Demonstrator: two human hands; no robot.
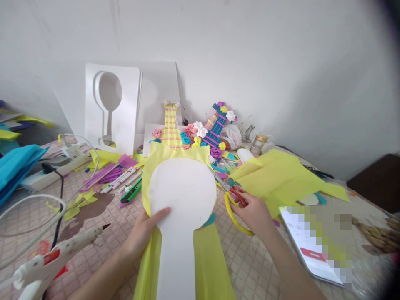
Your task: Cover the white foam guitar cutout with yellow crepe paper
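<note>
My left hand (149,228) grips the left edge of a white paddle-shaped board (183,191), thumb on its face. Yellow crepe paper (152,164) lies behind the board and sticks out past its top and left side, and beside the narrow lower part. In my right hand (251,211) are scissors (233,200) with red and yellow handles. Their blades point up and left at the board's upper right edge, against the yellow paper. Along the round part's right edge, little yellow paper shows.
A glue gun (59,256) lies at front left. Behind it are a green utility knife (131,189) and white pens (120,180). Decorated paper guitars (171,125) and a cut-out white board (131,108) lean at the back. Yellow paper (281,177) and a phone (312,250) lie right.
</note>
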